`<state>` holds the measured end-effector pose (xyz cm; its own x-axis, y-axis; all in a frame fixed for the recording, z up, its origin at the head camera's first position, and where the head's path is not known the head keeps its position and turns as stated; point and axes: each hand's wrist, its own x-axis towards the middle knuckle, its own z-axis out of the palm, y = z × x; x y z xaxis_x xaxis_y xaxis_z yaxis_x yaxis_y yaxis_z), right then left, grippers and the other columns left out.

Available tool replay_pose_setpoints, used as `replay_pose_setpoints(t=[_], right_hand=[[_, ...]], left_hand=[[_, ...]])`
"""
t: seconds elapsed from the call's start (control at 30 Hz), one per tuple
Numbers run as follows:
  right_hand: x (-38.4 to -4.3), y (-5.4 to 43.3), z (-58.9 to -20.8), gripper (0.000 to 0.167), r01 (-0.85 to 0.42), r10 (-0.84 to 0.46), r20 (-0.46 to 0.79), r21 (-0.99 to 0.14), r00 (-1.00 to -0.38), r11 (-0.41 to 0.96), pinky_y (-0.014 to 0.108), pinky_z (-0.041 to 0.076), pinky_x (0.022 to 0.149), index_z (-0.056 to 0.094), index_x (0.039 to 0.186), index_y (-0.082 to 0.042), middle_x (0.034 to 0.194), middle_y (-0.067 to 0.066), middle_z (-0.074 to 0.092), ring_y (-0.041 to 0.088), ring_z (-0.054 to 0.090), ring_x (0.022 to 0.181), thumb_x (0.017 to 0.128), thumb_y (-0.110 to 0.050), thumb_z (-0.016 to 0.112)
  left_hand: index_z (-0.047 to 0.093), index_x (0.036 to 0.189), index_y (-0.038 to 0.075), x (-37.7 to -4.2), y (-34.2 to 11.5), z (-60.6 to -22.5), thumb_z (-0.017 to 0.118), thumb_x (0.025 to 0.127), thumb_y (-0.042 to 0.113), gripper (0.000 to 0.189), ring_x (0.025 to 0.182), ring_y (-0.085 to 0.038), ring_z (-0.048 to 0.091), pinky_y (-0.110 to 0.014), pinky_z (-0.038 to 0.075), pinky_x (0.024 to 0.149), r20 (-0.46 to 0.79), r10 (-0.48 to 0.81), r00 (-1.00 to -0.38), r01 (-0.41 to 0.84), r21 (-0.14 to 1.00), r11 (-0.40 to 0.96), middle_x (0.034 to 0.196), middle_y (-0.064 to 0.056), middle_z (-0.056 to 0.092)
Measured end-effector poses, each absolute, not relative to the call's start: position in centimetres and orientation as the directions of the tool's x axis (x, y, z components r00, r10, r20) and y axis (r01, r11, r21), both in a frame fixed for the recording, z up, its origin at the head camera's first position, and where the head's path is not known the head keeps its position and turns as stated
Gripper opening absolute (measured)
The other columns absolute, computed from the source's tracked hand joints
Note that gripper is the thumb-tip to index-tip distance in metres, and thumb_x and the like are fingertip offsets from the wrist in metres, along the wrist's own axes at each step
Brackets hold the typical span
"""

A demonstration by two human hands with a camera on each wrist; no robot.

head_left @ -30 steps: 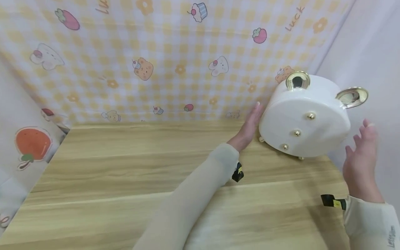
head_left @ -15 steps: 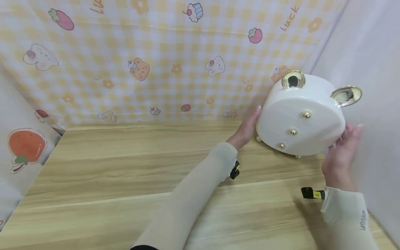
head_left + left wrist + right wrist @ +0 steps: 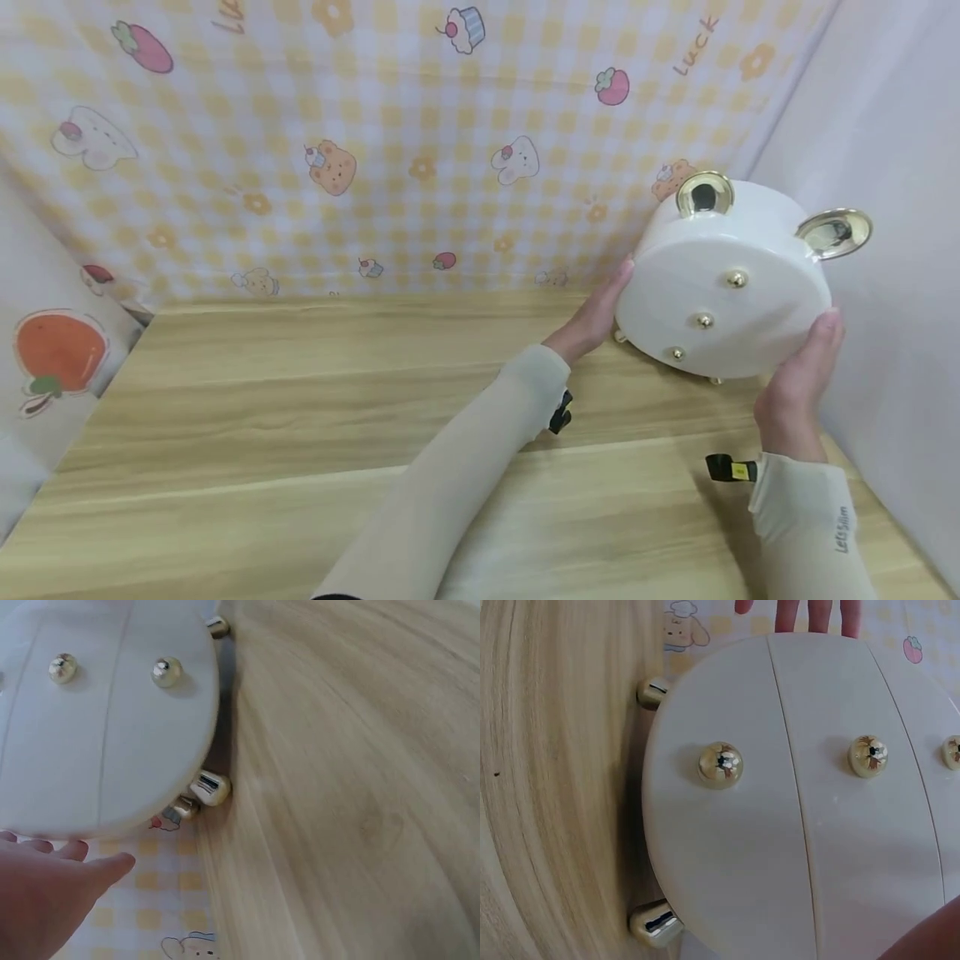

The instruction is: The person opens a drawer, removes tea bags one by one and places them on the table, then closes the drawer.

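Observation:
A white rounded jewelry box (image 3: 720, 300) with gold ears, gold drawer knobs and small gold feet is at the back right of the table. My left hand (image 3: 592, 321) lies along its left side; in the left wrist view the fingertips (image 3: 71, 850) meet the box's edge, and the thumb is apart from the front. On the other side, my right hand (image 3: 802, 379) holds the right flank, thumb up along the front edge and the other fingers hidden behind it. Seams between the drawers and round gold knobs (image 3: 720, 765) show close up in the right wrist view.
The wood-grain table (image 3: 300, 392) stretches out to the left and front. A yellow checked cloth (image 3: 420, 208) hangs behind it, and a plain white cloth (image 3: 892, 333) hangs close by the right side. Black straps (image 3: 558, 412) sit at the wrists.
My right hand has come in leftward from beside the box to its right flank. My left hand has drawn close against the left side. The box stays in the same spot.

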<state>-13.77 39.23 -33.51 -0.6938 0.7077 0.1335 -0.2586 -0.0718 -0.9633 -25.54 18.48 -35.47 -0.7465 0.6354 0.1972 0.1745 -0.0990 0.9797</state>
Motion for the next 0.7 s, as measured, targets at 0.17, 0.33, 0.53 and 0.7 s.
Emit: replay_pose_setpoints(t=[0.17,0.33,0.53,0.7], right_hand=[[-13.8,39.3,-34.2,0.041,-0.288,0.704,0.179,-0.957,-0.687,-0.037,0.020,0.029,0.119,0.035,0.149,-0.033,0.140,-0.009,0.047,0.006,0.043,0.130,0.110,-0.043,0.026],[-14.1,38.9,-34.8,0.044,-0.254,0.711,0.186,-0.967,-0.678,0.010,0.023,0.028,0.123,0.026,0.154,-0.037,0.150,-0.009,0.041,0.009,0.041,0.139,0.110,-0.041,0.030],[-14.1,38.2,-35.3,0.052,-0.255,0.705,0.219,-0.965,-0.674,0.055,0.022,0.025,0.125,0.017,0.158,-0.036,0.158,-0.008,0.032,0.010,0.036,0.144,0.109,-0.042,0.034],[-14.2,37.1,-36.0,0.053,-0.290,0.706,0.279,-0.951,-0.651,0.108,0.027,0.031,0.123,0.021,0.156,-0.034,0.156,-0.006,0.031,0.013,0.039,0.139,0.108,-0.036,0.041]], left_hand=[[-0.001,0.163,0.024,-25.4,18.9,-35.9,0.011,0.105,0.057,0.068,0.159,-0.011,-0.003,-0.039,0.001,0.130,0.173,0.649,-0.741,0.188,0.981,-0.047,0.171,0.013,-0.004],[-0.004,0.163,0.028,-25.4,19.1,-36.4,0.013,0.105,0.057,0.067,0.159,-0.011,-0.006,-0.045,-0.001,0.130,0.174,0.644,-0.745,0.176,0.982,-0.061,0.170,0.015,-0.007],[-0.007,0.162,0.031,-24.8,18.3,-36.4,0.012,0.104,0.060,0.068,0.159,-0.011,-0.007,-0.049,-0.002,0.129,0.172,0.640,-0.748,0.185,0.982,-0.048,0.169,0.017,-0.009],[-0.007,0.162,0.032,-24.1,16.9,-36.6,0.014,0.105,0.058,0.066,0.159,-0.015,-0.008,-0.054,-0.002,0.128,0.167,0.650,-0.741,0.191,0.981,-0.034,0.170,0.015,-0.010]])
